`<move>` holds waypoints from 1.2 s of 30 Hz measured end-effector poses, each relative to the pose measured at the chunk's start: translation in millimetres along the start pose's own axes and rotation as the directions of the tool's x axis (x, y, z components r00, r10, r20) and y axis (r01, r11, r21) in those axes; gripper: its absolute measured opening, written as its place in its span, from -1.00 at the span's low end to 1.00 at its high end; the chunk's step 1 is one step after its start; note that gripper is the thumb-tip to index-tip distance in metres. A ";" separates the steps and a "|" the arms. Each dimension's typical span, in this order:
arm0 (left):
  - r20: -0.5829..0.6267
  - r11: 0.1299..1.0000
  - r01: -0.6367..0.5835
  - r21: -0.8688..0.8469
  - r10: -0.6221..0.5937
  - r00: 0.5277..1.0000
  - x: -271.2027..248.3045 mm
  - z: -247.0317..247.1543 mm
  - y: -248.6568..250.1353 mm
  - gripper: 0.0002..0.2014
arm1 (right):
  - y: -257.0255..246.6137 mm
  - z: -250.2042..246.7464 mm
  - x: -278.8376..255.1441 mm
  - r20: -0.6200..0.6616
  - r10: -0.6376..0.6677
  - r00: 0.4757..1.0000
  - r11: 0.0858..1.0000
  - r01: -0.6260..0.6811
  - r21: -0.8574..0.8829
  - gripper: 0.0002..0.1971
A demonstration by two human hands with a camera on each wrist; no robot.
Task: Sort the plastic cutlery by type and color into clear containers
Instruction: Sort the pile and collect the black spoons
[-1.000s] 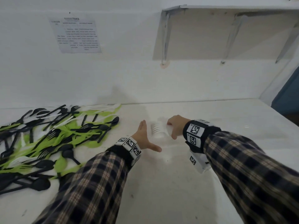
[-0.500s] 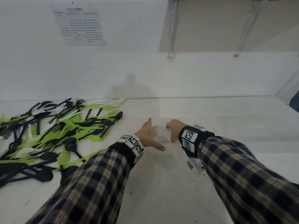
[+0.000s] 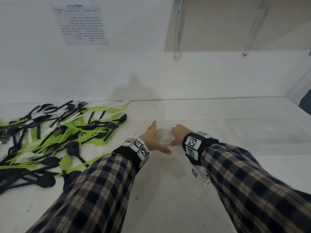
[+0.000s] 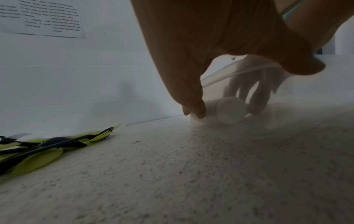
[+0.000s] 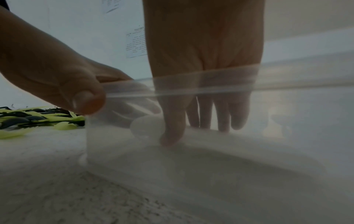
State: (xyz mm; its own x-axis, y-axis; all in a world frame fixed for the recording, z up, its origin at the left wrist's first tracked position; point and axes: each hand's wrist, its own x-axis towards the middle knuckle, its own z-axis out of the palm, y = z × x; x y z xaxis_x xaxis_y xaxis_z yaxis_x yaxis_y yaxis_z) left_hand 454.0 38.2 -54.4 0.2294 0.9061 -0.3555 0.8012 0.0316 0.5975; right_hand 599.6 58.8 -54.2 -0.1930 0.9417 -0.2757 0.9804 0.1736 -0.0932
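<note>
A clear rectangular container (image 5: 287, 86) stands on the white table and is faint in the head view (image 3: 168, 141). My left hand (image 3: 151, 138) lies straight-fingered against its left wall, the thumb (image 5: 86, 100) pressing the near corner by the rim (image 4: 229, 74). My right hand (image 3: 178, 133) reaches down inside, with its fingers (image 5: 220, 115) around a white ribbed stack of cups (image 3: 161, 133) lying on the bottom (image 4: 229, 110). The mixed pile of black, green and white plastic cutlery (image 3: 55, 137) lies apart on the table to the left.
A white wall with a taped printed sheet (image 3: 80, 24) rises just behind the table. A shelf on metal brackets (image 3: 176, 31) hangs at the upper right. Bare tabletop (image 3: 168, 190) stretches in front of the hands and out to the right.
Both hands have stayed together at the container with the white stack between them. The head view has dropped a little and the hands sit slightly further from me.
</note>
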 end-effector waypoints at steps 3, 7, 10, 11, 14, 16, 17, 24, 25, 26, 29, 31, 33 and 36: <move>-0.003 1.000 -0.005 -0.012 0.005 1.000 -0.2 0.4 -0.5 0.38 | -2.5 2.3 0.6 -0.013 0.012 1.000 1.000 -0.012 0.015 -0.52; -0.003 1.000 -0.012 -0.027 0.012 1.000 0.0 0.7 -1.5 0.38 | -1.0 1.8 0.8 0.001 0.009 1.000 1.000 -0.009 0.019 -0.44; -0.003 0.999 -0.016 -0.045 0.016 1.000 -0.1 0.9 -1.4 0.38 | 1.2 1.8 0.7 0.010 -0.002 1.000 0.999 0.002 0.036 -0.40; -0.004 0.999 -0.018 -0.047 0.017 1.000 -0.1 0.9 -1.3 0.38 | 1.8 2.0 0.6 0.013 -0.006 1.000 0.999 0.005 0.040 -0.39; 0.001 0.998 -0.021 -0.057 0.022 1.000 0.3 1.7 -2.1 0.39 | 3.3 1.6 0.6 0.015 -0.007 1.000 0.998 0.006 0.055 -0.36; 0.006 0.998 -0.022 -0.066 0.023 1.000 -0.1 2.3 -2.7 0.40 | 3.9 0.6 0.2 0.017 -0.011 1.000 0.998 0.010 0.057 -0.35; 0.007 0.997 -0.022 -0.069 0.022 1.000 -0.4 2.5 -3.1 0.40 | 4.1 0.3 0.2 0.018 -0.016 1.000 0.999 0.015 0.051 -0.35; 0.047 1.000 -0.006 -0.025 0.007 0.999 -3.5 -1.0 -3.5 0.41 | 7.6 -1.8 -0.8 0.039 -0.037 0.999 0.999 0.037 -0.001 -0.39; 0.049 1.000 -0.003 -0.023 0.004 0.999 -3.7 -1.3 -3.8 0.41 | 8.0 -2.1 -0.5 0.039 -0.040 0.998 0.999 0.040 -0.005 -0.41; 0.048 1.000 -0.001 -0.022 0.002 0.999 -4.1 -1.4 -4.0 0.40 | 8.0 -2.3 -0.2 0.038 -0.041 0.998 0.999 0.041 -0.008 -0.42; 0.041 1.000 0.000 -0.020 0.001 0.999 -4.7 -1.6 -4.2 0.38 | 7.1 -2.4 0.0 0.031 -0.038 0.999 0.999 0.039 -0.014 -0.46; 0.039 1.000 -0.003 -0.019 0.004 0.999 -4.6 -1.2 -4.0 0.36 | 6.8 -2.3 -0.1 0.030 -0.037 0.999 0.999 0.037 -0.010 -0.47; 0.038 1.000 -0.006 -0.020 0.006 0.999 -4.1 -0.9 -3.4 0.36 | 6.9 -2.5 -0.4 0.031 -0.041 0.999 0.999 0.041 -0.003 -0.47; 0.036 1.000 -0.005 -0.017 0.006 0.999 -3.6 -0.6 -3.1 0.36 | 8.6 -2.2 -1.0 0.031 -0.052 0.998 0.999 0.052 0.000 -0.43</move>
State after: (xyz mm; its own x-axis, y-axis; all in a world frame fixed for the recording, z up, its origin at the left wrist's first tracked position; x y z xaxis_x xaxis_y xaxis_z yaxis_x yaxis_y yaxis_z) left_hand 450.3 35.0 -54.5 0.2536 0.8906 -0.3774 0.7907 0.0339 0.6113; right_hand 608.3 60.0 -52.6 -0.2452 0.9219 -0.3001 0.9690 0.2228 -0.1072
